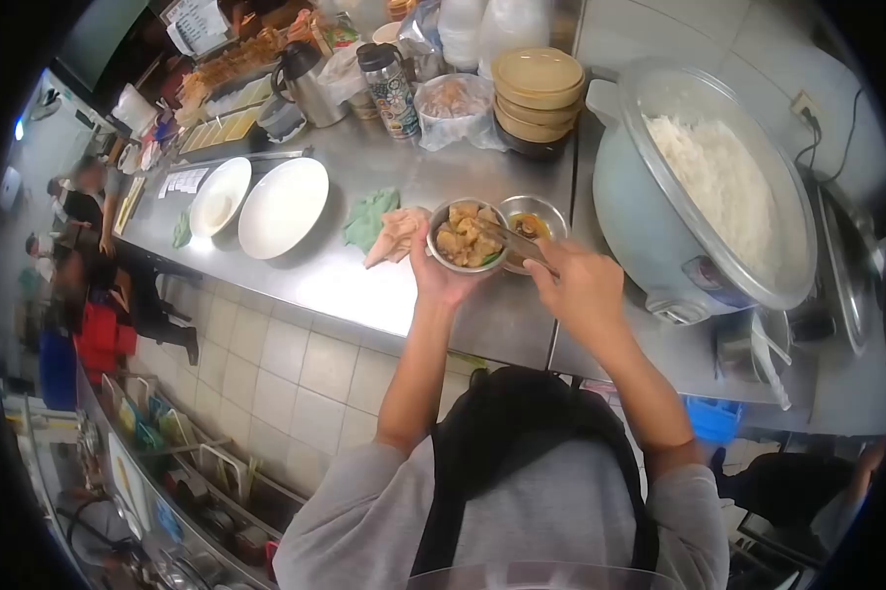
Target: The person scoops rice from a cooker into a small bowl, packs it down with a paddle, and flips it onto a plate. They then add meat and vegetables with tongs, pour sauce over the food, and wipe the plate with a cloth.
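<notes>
Bowl (456,265), probably light, stiff and slippery, is best cupped from seven o'clock, where the left hand (443,283) clasps it; the right hand (585,287) clamps tongs (518,239).

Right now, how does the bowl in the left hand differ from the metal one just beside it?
The held bowl is raised in the left hand, while the side bowl sits on the counter. The held bowl is heaped with brownish chunks; the side bowl shows an orange-brown liquid. Tongs reach into the held bowl but not the side bowl. Both are round, open and metallic.
</notes>
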The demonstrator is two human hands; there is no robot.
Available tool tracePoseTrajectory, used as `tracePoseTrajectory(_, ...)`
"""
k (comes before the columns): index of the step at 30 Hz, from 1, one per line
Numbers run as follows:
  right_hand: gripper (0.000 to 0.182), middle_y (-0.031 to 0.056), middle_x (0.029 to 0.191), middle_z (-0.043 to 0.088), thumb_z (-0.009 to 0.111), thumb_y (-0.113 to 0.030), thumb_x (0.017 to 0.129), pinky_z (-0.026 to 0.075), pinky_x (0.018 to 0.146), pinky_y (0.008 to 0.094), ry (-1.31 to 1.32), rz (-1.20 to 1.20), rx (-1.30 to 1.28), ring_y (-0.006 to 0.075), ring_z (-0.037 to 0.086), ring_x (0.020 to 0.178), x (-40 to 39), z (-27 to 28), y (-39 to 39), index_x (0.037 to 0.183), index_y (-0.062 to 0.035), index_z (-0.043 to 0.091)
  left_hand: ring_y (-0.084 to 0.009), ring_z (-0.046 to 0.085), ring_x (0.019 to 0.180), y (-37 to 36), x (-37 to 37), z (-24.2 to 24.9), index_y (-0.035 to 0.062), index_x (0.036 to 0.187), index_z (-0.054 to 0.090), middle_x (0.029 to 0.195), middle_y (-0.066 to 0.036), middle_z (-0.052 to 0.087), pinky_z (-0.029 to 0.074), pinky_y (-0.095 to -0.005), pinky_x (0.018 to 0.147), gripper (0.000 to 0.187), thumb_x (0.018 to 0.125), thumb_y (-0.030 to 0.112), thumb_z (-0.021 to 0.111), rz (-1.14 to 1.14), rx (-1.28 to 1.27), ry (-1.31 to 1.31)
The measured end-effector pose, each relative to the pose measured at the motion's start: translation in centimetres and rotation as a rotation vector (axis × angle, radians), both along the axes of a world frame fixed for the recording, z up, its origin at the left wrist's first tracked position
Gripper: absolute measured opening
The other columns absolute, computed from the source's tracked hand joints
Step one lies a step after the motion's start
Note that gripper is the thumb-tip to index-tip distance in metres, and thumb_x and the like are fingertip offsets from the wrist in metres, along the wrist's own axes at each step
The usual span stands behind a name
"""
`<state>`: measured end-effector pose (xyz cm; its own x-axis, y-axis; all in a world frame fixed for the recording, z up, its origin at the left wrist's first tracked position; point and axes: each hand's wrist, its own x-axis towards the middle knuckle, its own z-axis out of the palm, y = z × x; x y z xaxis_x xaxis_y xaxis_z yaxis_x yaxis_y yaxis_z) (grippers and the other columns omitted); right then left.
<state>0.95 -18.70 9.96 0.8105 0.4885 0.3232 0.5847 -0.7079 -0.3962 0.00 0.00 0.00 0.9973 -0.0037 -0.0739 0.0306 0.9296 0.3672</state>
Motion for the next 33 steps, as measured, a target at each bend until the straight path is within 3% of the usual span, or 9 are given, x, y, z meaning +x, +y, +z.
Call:
tracePoseTrajectory(3, 0.028, 0.0074, 0.08, 0.062, 0.064, -0.026, 0.072, 0.047, 0.053, 0.0379, -0.05, -0.04, 0.066, 0.0263, 0.06, 0.059, -0.4, 1.0, 0.0, 0.095, -0.0088, 0.063, -0.0336, 0.037, 0.12, -0.1, 0.4, -0.2, 0.0129, 0.128, 0.039, 0.131, -0.012, 0.039, 0.032, -0.0555, 0.093, 0.068, 0.078, 0.058, 0.038, -0.004, -0.039, 0.021)
tracePoseTrajectory(8, 0.028, 0.0059, 0.068, 0.057, 0.065, -0.025, 0.072, 0.045, 0.049, 0.0341, -0.157, 0.127, 0.083, 0.0251, 0.058, 0.055, -2.3, 0.1, 0.4, 0.093, -0.0075, 0.063, -0.0343, 0.038, 0.117, -0.5, -0.2, -0.6, 0.0101, 0.127, 0.04, 0.13, -0.014, 0.039, 0.038, -0.0528, 0.086, 0.069, 0.079, 0.059, 0.033, 0.076, 0.013, 0.114)
tracePoseTrajectory(18, 0.024, 0.007, 0.066, 0.057, 0.065, -0.023, 0.075, 0.043, 0.049, 0.035, -0.005, 0.049, 0.164, 0.0258, 0.056, 0.053, -2.1, -0.3, 0.4, 0.091, -0.0052, 0.065, -0.0343, 0.041, 0.116, -0.7, -0.8, 0.0, 0.0102, 0.127, 0.04, 0.128, -0.014, 0.041, 0.039, -0.0533, 0.085, 0.067, 0.08, 0.058, 0.031, 0.068, 0.009, 0.065)
tracePoseTrajectory(23, 0.028, 0.009, 0.07, 0.059, 0.063, -0.025, 0.074, 0.045, 0.052, 0.0383, 0.063, 0.029, 0.126, 0.0285, 0.059, 0.059, -2.1, -1.2, 0.6, 0.095, -0.0064, 0.063, -0.0345, 0.041, 0.115, -0.7, -1.0, 0.1, 0.0096, 0.126, 0.041, 0.127, -0.015, 0.042, 0.04, -0.0532, 0.084, 0.067, 0.08, 0.058, 0.031, 0.051, -0.005, 0.042)
tracePoseTrajectory(27, 0.029, 0.0097, 0.07, 0.059, 0.063, -0.024, 0.075, 0.045, 0.053, 0.0381, 0.061, 0.051, 0.129, 0.0287, 0.058, 0.059, -2.1, -0.7, 0.5, 0.097, -0.0062, 0.062, -0.0348, 0.041, 0.115, -0.2, -0.8, -1.0, 0.0101, 0.126, 0.041, 0.127, -0.015, 0.042, 0.04, -0.0534, 0.085, 0.067, 0.079, 0.058, 0.033, 0.062, -0.036, 0.02)
tracePoseTrajectory(30, 0.03, 0.0102, 0.07, 0.058, 0.064, -0.025, 0.076, 0.045, 0.052, 0.0373, 0.025, 0.039, 0.297, 0.0283, 0.058, 0.057, -2.0, 0.6, -0.4, 0.099, -0.0058, 0.062, -0.0332, 0.041, 0.115, -0.3, -1.1, -0.6, 0.0115, 0.126, 0.041, 0.128, -0.013, 0.042, 0.041, -0.0532, 0.084, 0.065, 0.079, 0.056, 0.036, 0.044, -0.04, -0.006)
tracePoseTrajectory(33, 0.032, 0.0106, 0.07, 0.057, 0.064, -0.026, 0.076, 0.045, 0.05, 0.0366, -0.05, -0.126, 0.305, 0.028, 0.057, 0.056, -1.6, 0.9, -2.0, 0.101, -0.0053, 0.061, -0.0338, 0.041, 0.116, -0.2, -1.3, -0.3, 0.0124, 0.127, 0.039, 0.129, -0.014, 0.041, 0.041, -0.0534, 0.084, 0.067, 0.078, 0.058, 0.037, 0.057, -0.103, 0.01)
